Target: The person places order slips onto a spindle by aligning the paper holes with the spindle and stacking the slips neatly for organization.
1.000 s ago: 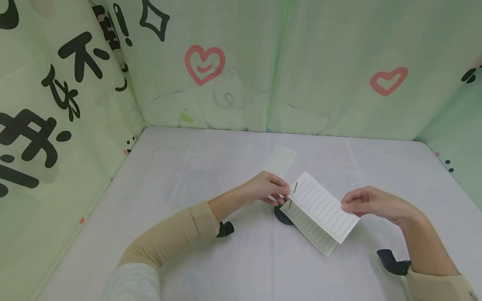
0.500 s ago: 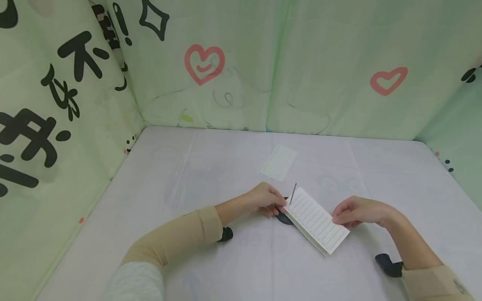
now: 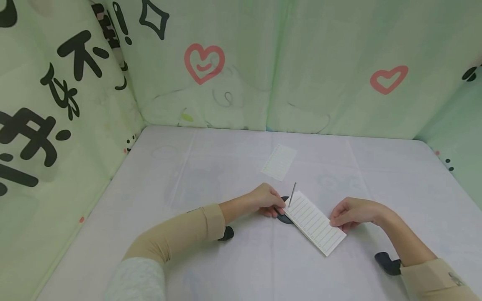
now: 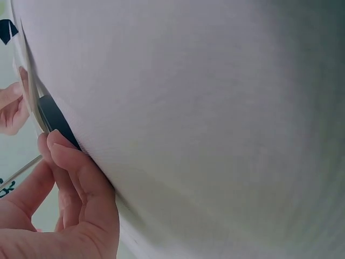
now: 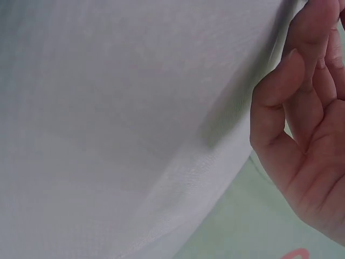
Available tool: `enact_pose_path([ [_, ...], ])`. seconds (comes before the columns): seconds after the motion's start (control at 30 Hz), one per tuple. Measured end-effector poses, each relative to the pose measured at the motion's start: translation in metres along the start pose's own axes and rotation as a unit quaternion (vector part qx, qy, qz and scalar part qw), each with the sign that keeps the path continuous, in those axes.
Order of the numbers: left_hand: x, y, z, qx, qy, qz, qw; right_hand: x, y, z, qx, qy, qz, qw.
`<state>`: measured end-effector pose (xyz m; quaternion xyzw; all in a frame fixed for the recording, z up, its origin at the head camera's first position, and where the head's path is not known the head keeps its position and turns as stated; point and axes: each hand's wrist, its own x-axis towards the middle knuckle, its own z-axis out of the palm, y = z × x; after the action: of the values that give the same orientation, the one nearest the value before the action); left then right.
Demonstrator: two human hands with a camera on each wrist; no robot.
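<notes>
Left wall: green printed cloth (image 3: 56, 96) with black characters, running round the back with two red hearts. It borders a table (image 3: 188, 175) under a white sheet.

Left forearm in a tan sleeve (image 3: 177, 236) crosses the table toward the middle. Left hand (image 3: 266, 200) sits low on the sheet, fingers curled, tips pinching the edge of a flat black round base (image 3: 282, 216). Left wrist view confirms: fingertips (image 4: 56, 141) touch the rim of the black base (image 4: 54, 120) where it meets the sheet.

A thin metal spike (image 3: 292, 193) stands upright from the base, just right of the left hand.

Lined paper slip (image 3: 315, 222) lies nearly flat, slanting down to the right; its upper left end sits at the spike, over the base. Whether the spike passes through it cannot be told.

Right hand (image 3: 352, 212) holds the slip's right side, fingers curled down on its far edge. Right wrist view shows the fingers (image 5: 294, 102) loosely bent beside the sheet; the slip itself is out of that view.

Farther back, a second lined slip (image 3: 279, 162) lies flat on the sheet, well apart from both hands.
</notes>
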<state>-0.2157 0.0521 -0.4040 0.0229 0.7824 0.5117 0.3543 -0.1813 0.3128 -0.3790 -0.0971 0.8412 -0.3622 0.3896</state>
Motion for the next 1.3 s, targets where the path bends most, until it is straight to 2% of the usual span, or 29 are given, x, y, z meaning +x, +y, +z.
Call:
enact_pose_path([
  [0.4,-0.003,0.002,0.001,0.028,0.008,0.010,0.9995,0.003,-0.006,0.007,-0.047,0.034,0.024,0.998],
  [0.87,-0.007,0.003,0.001,0.048,0.011,0.015,0.9987,0.003,-0.007,0.009,-0.048,0.043,0.034,0.997],
  [1.13,-0.006,0.002,0.001,0.046,0.016,0.017,0.9987,0.013,-0.012,0.000,-0.058,0.061,0.022,0.996],
  [1.3,-0.007,0.002,0.001,0.045,0.016,0.017,0.9987,0.029,-0.025,-0.014,-0.094,0.110,-0.008,0.989],
])
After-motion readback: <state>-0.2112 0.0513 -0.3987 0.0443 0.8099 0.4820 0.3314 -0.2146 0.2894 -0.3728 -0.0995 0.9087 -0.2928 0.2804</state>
